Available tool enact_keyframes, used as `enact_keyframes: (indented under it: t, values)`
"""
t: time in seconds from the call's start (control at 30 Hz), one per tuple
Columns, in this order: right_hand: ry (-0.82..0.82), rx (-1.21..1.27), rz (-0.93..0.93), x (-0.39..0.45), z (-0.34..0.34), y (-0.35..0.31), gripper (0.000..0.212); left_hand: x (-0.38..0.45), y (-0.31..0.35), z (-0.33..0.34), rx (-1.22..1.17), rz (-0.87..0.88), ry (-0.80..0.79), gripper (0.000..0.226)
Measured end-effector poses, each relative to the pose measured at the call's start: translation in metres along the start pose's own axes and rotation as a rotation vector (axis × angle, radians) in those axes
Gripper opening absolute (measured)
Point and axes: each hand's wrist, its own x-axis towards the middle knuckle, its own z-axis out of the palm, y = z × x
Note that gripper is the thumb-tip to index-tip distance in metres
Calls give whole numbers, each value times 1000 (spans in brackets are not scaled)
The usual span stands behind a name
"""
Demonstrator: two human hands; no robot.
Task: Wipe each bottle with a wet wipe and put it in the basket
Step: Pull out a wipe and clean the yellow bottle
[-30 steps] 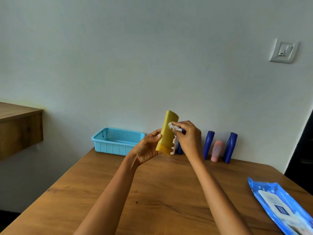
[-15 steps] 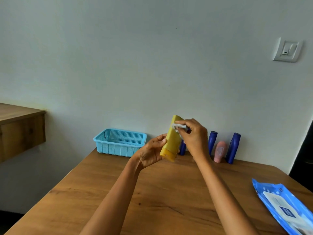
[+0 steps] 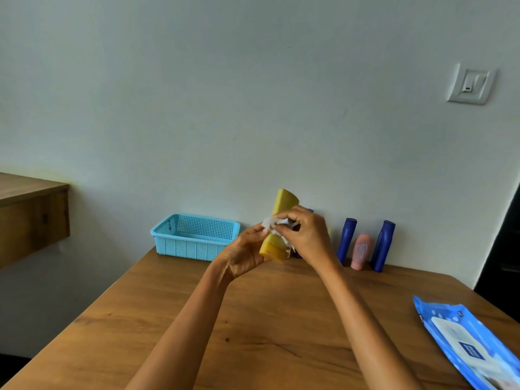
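Near right on the wooden desk (image 3: 281, 319) lies the blue plastic wet-wipe pack (image 3: 472, 344). Mid-scene, above the desk: left hand (image 3: 244, 254), grip closed round the lower end of the tall yellow plastic bottle (image 3: 282, 218), held cap-down and tilted; right hand (image 3: 309, 237), grip pinching the crumpled white wet wipe (image 3: 274, 223) against the bottle's middle. Far left, the light-blue perforated plastic basket (image 3: 194, 237) looks empty; to wipe well, probably turn the bottle and cover the cap too.
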Motion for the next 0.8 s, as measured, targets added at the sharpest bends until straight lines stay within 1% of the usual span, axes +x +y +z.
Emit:
enact_keyframes:
  t: [0.03,0.1,0.2,0.27,0.33,0.37,0.43,0.5,0.6,0.67,0.77,0.8]
  values:
    - [99,-11,-3,2,0,1,15,0,-2,2,21,-31,-14,56]
    - [250,-56,-8,6,-4,4,15,-1,-4,6,47,-80,-57,60]
    - [412,-127,3,8,-16,8,15,-3,-6,8,34,-117,-129,68]
    - [519,-112,23,8,-24,11,15,-4,-6,6,-8,-122,-135,68]
    - [575,-89,6,7,-30,13,16,-5,-6,2,-53,-102,-121,64]
    - [568,-96,-14,6,-30,13,17,-6,-6,2,-67,-88,-109,62]
    - [492,-111,-43,6,-27,13,20,-5,-7,2,-85,-67,-100,58]
    - [387,-109,-27,7,-21,14,24,-4,-6,5,-73,-48,-95,54]
    - [216,-47,20,5,-12,11,25,-1,-2,2,-26,5,-45,58]
    - [50,-5,40,3,-11,7,23,-1,3,1,-38,56,8,63]
    - [-241,31,101,1,-11,1,19,-3,8,-4,-114,123,65,71]
    - [-302,30,110,1,-10,0,19,-3,8,-7,-131,135,80,70]
